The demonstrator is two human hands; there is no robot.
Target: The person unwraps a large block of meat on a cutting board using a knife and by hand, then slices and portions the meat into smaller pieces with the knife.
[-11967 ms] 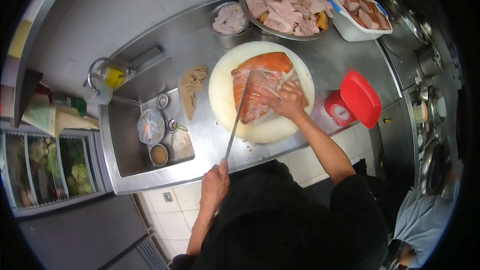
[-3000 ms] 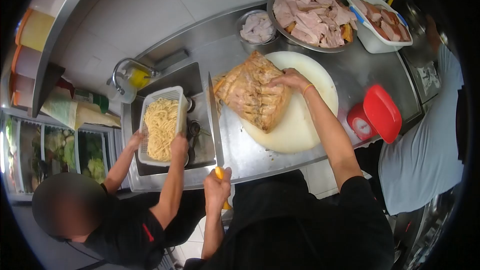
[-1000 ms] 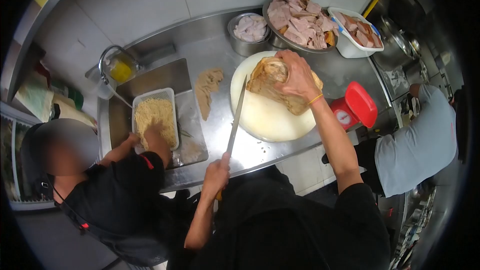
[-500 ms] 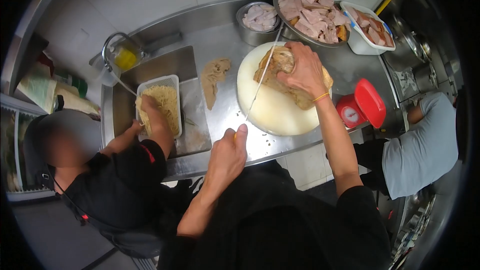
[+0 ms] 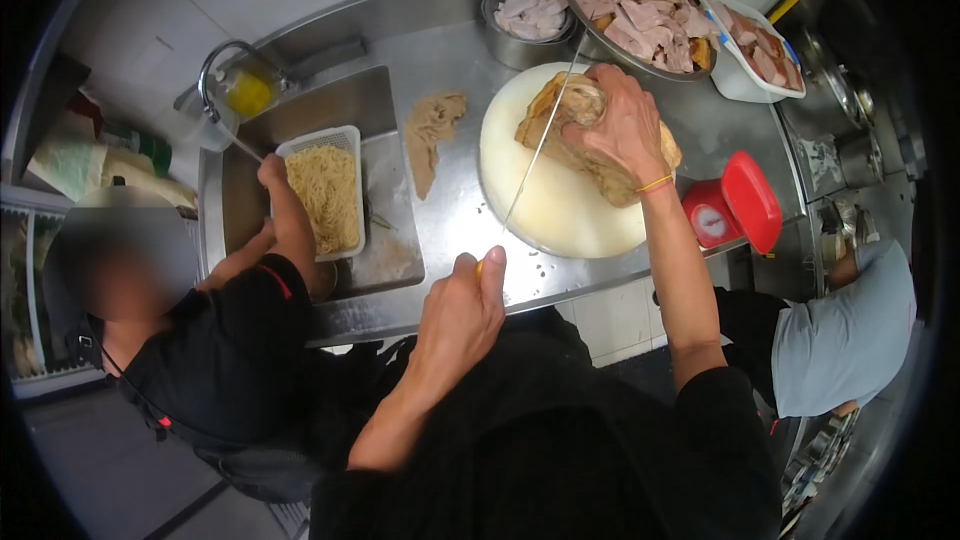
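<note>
Fingers (image 5: 464, 276) closed tight round the handle, the left hand (image 5: 457, 320) has the long knife (image 5: 541, 145), blade slanting from seven towards one o'clock across the meat (image 5: 602, 178); whether it bites in, I can't tell. Right hand (image 5: 625, 125) clamps that meat at one o'clock on the white board (image 5: 535, 210), thumb near the steel! Best handling, I'd judge: thumb tucked back, firm pressure, long even strokes. Shiny steel counter (image 5: 450, 250); sink (image 5: 350, 105) at nine o'clock holding noodles (image 5: 325, 195); red scale (image 5: 752, 202) towards four; co-workers at eight (image 5: 230, 370) and four (image 5: 840, 340).
</note>
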